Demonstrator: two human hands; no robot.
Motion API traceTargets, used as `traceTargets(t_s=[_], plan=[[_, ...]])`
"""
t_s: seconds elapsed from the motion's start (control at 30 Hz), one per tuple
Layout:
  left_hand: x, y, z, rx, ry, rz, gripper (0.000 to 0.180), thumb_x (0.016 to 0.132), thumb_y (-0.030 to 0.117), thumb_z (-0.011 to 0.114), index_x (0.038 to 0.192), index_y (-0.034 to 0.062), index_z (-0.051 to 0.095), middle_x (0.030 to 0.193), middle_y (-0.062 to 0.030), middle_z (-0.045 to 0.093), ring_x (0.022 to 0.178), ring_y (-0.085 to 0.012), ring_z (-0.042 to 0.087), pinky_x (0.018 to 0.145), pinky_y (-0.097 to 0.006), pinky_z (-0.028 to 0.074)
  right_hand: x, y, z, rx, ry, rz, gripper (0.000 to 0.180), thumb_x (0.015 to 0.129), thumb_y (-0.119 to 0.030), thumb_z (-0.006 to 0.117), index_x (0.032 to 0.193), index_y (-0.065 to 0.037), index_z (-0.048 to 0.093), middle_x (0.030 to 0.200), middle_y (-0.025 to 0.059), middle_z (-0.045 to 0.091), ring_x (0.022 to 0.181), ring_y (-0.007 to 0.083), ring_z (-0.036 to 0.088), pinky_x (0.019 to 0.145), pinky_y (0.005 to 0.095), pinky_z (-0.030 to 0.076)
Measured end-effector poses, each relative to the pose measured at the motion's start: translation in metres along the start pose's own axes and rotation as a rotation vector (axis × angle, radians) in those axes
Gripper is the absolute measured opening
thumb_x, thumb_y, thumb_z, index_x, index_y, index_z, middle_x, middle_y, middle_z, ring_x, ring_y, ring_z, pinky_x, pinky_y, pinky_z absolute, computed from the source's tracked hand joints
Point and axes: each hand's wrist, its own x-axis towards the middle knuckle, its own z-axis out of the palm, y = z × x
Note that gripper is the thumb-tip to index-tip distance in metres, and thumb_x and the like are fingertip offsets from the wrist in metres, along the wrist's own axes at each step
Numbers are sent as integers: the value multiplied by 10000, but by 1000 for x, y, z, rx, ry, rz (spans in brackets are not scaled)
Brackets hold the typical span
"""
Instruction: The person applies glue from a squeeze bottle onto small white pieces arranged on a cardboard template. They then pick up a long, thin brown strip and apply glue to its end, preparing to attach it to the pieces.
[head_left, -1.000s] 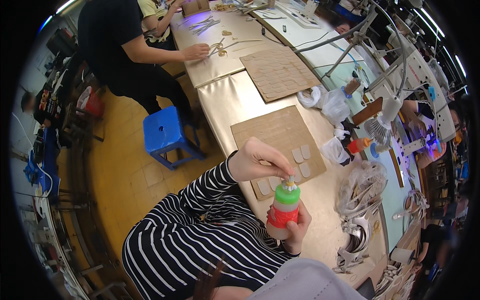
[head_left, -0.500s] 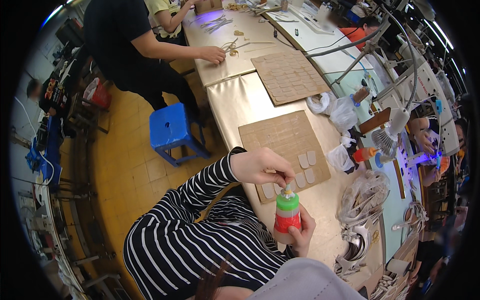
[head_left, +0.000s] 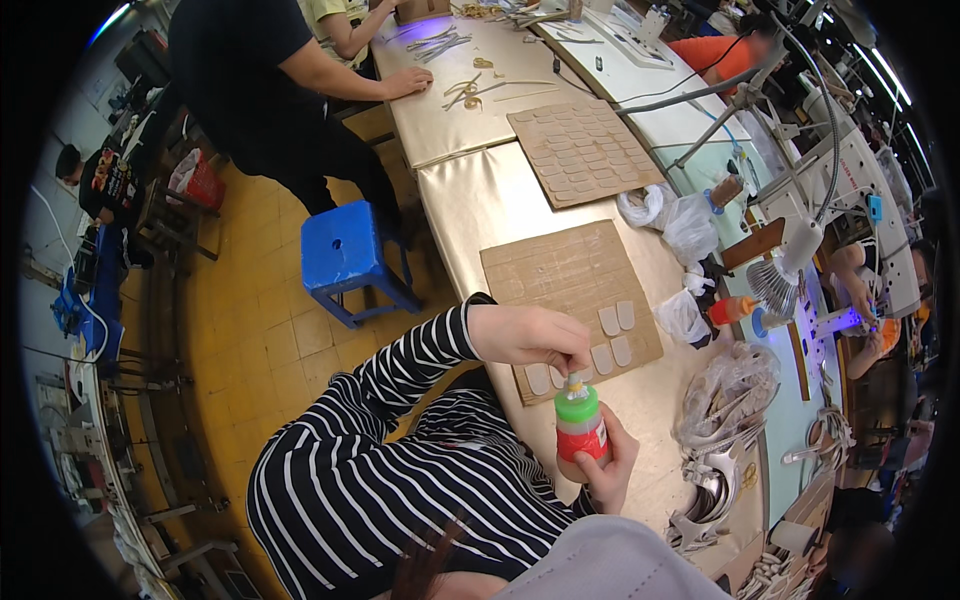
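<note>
A squeeze bottle [head_left: 578, 425] with a green cap and a red band stands tilted in front of my body. My right hand [head_left: 614, 464] wraps round its lower part, the thumb lying across the red band. Over the bottle's top, my left hand [head_left: 535, 338] is closed, with fingertips pinching the nozzle tip [head_left: 576, 381]; what exactly sits between them is hidden. Just beyond lies a cardboard sheet [head_left: 555, 265] carrying several pale, rounded flat pieces [head_left: 620, 351] at its near right part.
A second cardboard sheet [head_left: 580, 155] covered with rounded pieces lies farther up the gold table [head_left: 450, 200]. Plastic bags [head_left: 730, 395], another red bottle [head_left: 730, 309] and a lamp [head_left: 785, 270] line the right side. A blue stool [head_left: 345, 250] and a standing co-worker [head_left: 245, 100] are on the left.
The bottle and both my hands have shifted very slightly to the right, the grip unchanged. The co-worker's hand has drawn back left from the strips on the table.
</note>
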Motion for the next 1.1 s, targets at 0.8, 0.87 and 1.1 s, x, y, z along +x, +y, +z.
traceTargets(t_s=[0.8,0.87,1.1], plan=[[48,8,92,-179,861,66,104,833,-48,532,908,15,496,850,-86,507,776,-167,524,726,-251,434,-3,14,36,-22,529,-244,661,681,-246,697,1183,123,478,996,243,620,895,302,645,783,341,501],[50,10,95,-182,869,30,100,840,-35,532,917,16,494,853,-86,504,782,-165,521,733,-252,430,-3,14,38,-4,547,-238,659,686,-242,700,1184,126,475,997,250,618,897,307,644,785,341,501],[46,15,90,200,651,-41,57,851,-4,536,892,15,501,886,-87,534,811,-176,538,744,-268,432,4,16,31,-292,812,-159,673,662,-201,729,1201,108,469,1054,247,592,967,322,609,844,366,475]])
